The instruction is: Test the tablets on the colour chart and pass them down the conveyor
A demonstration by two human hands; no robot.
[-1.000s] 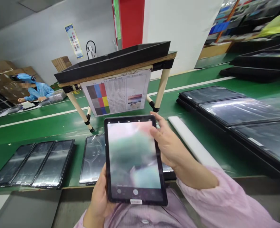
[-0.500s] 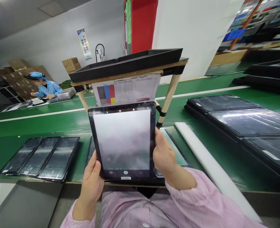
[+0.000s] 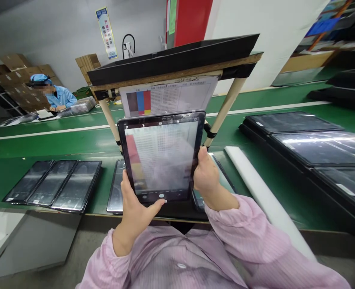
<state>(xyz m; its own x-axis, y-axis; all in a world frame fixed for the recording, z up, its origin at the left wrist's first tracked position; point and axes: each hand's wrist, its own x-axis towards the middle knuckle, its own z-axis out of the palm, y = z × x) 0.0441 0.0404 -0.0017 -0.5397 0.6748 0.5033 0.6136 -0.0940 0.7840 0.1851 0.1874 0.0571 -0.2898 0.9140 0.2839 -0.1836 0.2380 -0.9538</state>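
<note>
Evidently for separation, three film-covered devices (image 3: 52, 184) lie side by side on the green bench (image 3: 3, 168). Next, the left hand (image 3: 135, 212) grips the tablet (image 3: 162, 160), its fingers steadying the left edge and its thumb reaching across the lower bezel near the shutter button. The tablet stands nearly upright before the printed chart (image 3: 183, 96), apparently so its camera faces the sheet: blurred colour blocks show on screen. The right hand (image 3: 207, 174) closes round the right edge, likely bracing it. Rightward lies a white strip (image 3: 255, 180), then more devices (image 3: 321, 146).
</note>
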